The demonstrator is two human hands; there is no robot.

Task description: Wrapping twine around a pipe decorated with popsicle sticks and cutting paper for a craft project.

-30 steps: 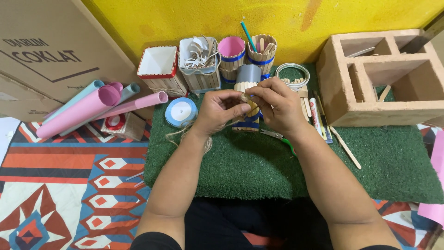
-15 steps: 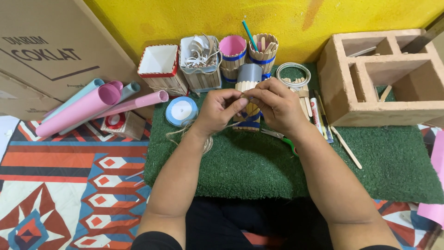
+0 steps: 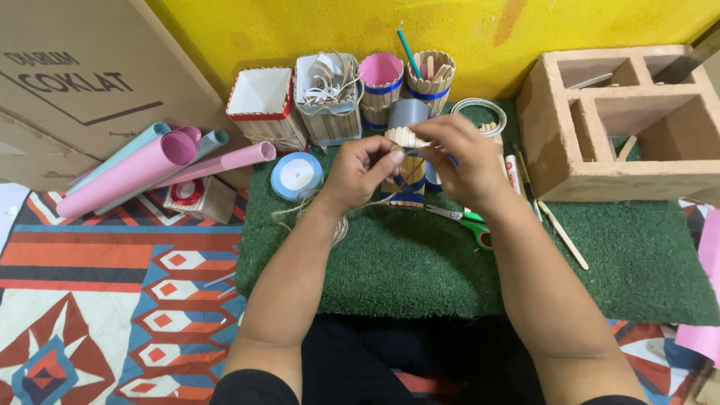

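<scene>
Left hand: your left hand point(image 3: 361, 171) is curled, fingers pinched at the left side of the stick holder point(image 3: 405, 169), seemingly gripping twine point(image 3: 315, 212) against it.
Right hand: your right hand point(image 3: 459, 159) covers the holder's top right, fingers bent narrow around its rim (what the fingertips pinch is hidden).
Holder: it stands upright on the green mat point(image 3: 420, 262), directly between your two hands, touching both.
Done: the wall of flat wooden sticks looks closed all round, and blue bands already run along its lower edge.
In hand: judging by the loose strand trailing from your left wrist, you seem to be at the wrapping or tying of twine round the holder.
Left to do: the twine does not yet show as a finished band on the visible face, so the wrap and its knot seem outstanding (the far side is out of sight).
Twine supply: a loose tangle lies just below your left wrist.
Scissors: green-handled scissors point(image 3: 469, 220) lie just under your right wrist, untouched.
Ribbon roll: a pale blue roll point(image 3: 297, 175) sits just left of your left hand.
Beyond your hands: finished cups point(image 3: 381, 79) line up near the yellow wall, and a grey tape roll point(image 3: 407, 112) stands just behind the holder.
Far right: a brick block point(image 3: 622, 127) sits well apart from your right hand.
Far left: paper rolls point(image 3: 142, 169) lie well apart from your left hand.
</scene>
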